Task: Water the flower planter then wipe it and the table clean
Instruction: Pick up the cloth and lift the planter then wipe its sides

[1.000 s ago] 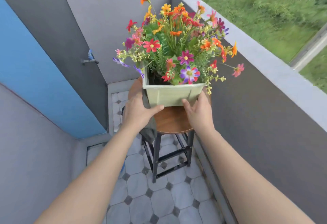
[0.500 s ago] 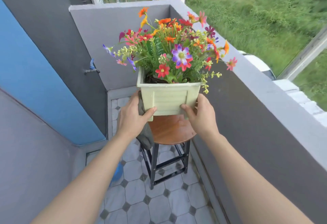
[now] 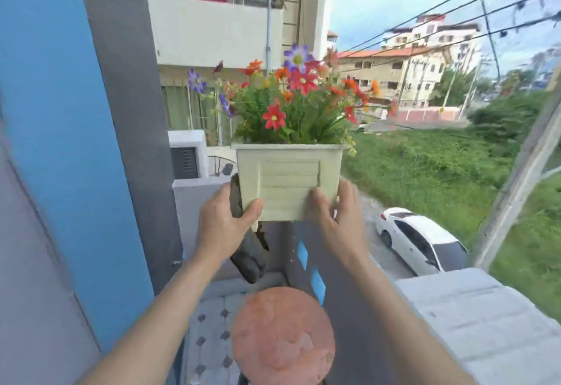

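A pale green square planter (image 3: 288,181) full of red, orange and purple flowers (image 3: 291,102) is held up in the air at about chest height, well above the table. My left hand (image 3: 224,226) grips its lower left corner and also pinches a dark grey cloth (image 3: 247,255) that hangs down below it. My right hand (image 3: 337,217) grips the lower right corner. The small round wooden table (image 3: 282,336) stands bare below, between my forearms.
A grey balcony parapet (image 3: 473,314) runs along the right, with a drop to a street, a white car (image 3: 422,242) and grass beyond. A blue and grey wall (image 3: 76,141) stands close on the left. Tiled floor (image 3: 209,339) shows beside the table.
Both hands have lifted the planter off the round table and raised it high. The cloth came up with the left hand. The view has tilted up toward the street.
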A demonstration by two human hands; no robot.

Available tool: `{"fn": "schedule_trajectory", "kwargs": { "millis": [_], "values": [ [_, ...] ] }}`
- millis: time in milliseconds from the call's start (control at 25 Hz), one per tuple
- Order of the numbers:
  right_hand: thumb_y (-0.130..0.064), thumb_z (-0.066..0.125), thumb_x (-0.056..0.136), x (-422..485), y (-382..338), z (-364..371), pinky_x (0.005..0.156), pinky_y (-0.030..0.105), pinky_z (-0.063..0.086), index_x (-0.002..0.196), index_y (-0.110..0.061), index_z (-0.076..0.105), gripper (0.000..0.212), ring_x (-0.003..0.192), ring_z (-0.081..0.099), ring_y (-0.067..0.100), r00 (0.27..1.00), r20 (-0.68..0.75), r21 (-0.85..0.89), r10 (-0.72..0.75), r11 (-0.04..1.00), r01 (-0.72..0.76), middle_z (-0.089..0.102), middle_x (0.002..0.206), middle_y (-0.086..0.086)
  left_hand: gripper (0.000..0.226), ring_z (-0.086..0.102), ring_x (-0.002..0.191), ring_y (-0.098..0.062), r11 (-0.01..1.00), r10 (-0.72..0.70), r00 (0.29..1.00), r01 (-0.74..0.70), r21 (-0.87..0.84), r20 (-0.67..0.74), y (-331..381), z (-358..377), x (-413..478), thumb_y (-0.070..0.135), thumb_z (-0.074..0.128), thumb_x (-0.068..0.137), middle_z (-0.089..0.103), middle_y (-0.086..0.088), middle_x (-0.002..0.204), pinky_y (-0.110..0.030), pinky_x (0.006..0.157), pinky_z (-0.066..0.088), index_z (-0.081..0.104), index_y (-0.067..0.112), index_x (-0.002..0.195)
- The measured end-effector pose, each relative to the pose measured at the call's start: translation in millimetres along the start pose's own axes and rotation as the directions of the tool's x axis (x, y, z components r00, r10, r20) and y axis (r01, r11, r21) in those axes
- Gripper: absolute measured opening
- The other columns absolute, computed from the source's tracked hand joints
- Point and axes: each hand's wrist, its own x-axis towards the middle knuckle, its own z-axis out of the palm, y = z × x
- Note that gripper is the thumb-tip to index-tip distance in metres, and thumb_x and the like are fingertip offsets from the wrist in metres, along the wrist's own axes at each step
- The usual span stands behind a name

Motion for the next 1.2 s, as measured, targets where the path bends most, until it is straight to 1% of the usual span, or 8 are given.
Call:
{"fn": "schedule_trajectory", "kwargs": {
  "millis": [160,320,400,560,800,880,1000,1200],
  "values": [
    [-0.069,0.043,0.079,11,-68,-17,0.084,0.034,0.045,0.121,-0.021,0.047,0.063,0.102,0.056,0.015,0.990,-0.104,0.030,-0.097,0.994,0.101,0.060,0.111,-0.001,0.029,0.060,0.071,-0.002,0.996,0.065,0.996,-0.068,-0.053,-0.069,47,-36,18,0.037,0.070,0.081,0.066,0.005,0.077,-0.013,0.058,0.042,0.062,0.011,0.090],
    [-0.068,0.051,0.082,8,-110,-35,0.054,0.020,0.034,0.093,-0.022,0.040,0.049,0.062,0.054,0.009,0.981,-0.174,-0.039,-0.087,0.996,0.081,0.060,0.069,-0.001,0.040,0.060,0.070,-0.008,0.989,0.120,0.990,-0.126,-0.077,-0.080,78,-60,20,0.055,0.060,0.077,0.066,0.004,0.075,-0.021,0.062,0.046,0.061,0.016,0.086],
    [-0.063,0.056,0.082,-1,-119,-42,0.054,0.018,0.036,0.084,-0.019,0.040,0.047,0.061,0.054,0.005,0.980,-0.191,-0.022,-0.053,0.999,0.050,0.059,0.065,-0.003,0.029,0.053,0.058,-0.006,0.986,0.151,0.986,-0.155,-0.058,-0.072,89,-72,15,0.046,0.066,0.081,0.056,0.007,0.060,-0.015,0.053,0.037,0.055,0.021,0.073],
    [-0.065,0.055,0.080,-25,-113,-47,0.063,0.033,0.044,0.086,-0.019,0.048,0.047,0.070,0.061,0.010,0.987,-0.163,0.040,0.007,0.999,-0.001,0.064,0.070,-0.007,0.042,0.045,0.050,-0.021,0.989,0.143,0.990,-0.142,0.031,-0.019,93,-81,-7,0.048,0.065,0.080,0.051,-0.013,0.055,-0.023,0.050,0.036,0.050,0.009,0.073],
    [-0.070,0.046,0.076,-33,-108,-52,0.062,0.031,0.044,0.091,-0.019,0.052,0.054,0.071,0.062,0.008,0.988,-0.150,0.075,0.028,0.997,-0.017,0.067,0.074,-0.006,0.030,0.043,0.051,-0.009,0.990,0.143,0.988,-0.141,0.025,-0.061,97,-75,-32,0.034,0.068,0.082,0.041,0.005,0.051,-0.011,0.051,0.035,0.049,0.014,0.070],
    [-0.068,0.045,0.079,-30,-110,-54,0.063,0.032,0.044,0.085,-0.016,0.049,0.052,0.067,0.058,0.007,0.985,-0.169,0.099,0.021,0.995,-0.004,0.065,0.071,-0.005,0.030,0.043,0.051,-0.010,0.992,0.128,0.989,-0.127,0.006,-0.068,98,-77,-29,0.033,0.068,0.082,0.045,0.002,0.053,-0.013,0.051,0.037,0.044,0.027,0.067],
    [-0.065,0.050,0.078,-25,-111,-58,0.056,0.025,0.039,0.077,-0.017,0.044,0.048,0.057,0.051,0.005,0.981,-0.196,0.113,-0.005,0.993,0.028,0.058,0.061,-0.006,0.027,0.054,0.059,-0.015,0.995,0.098,0.994,-0.100,-0.022,-0.054,98,-74,-23,0.039,0.067,0.082,0.062,-0.007,0.065,-0.022,0.056,0.042,0.058,0.014,0.079],
    [-0.054,0.068,0.079,-16,-119,-65,0.053,0.018,0.040,0.076,-0.016,0.047,0.044,0.056,0.053,0.005,0.982,-0.178,0.141,-0.054,0.987,0.080,0.062,0.065,-0.002,0.041,0.053,0.061,-0.019,0.993,0.117,0.991,-0.119,-0.022,-0.065,105,-74,-12,0.049,0.066,0.080,0.063,-0.012,0.068,-0.027,0.059,0.044,0.059,0.009,0.081]
  ]
}}
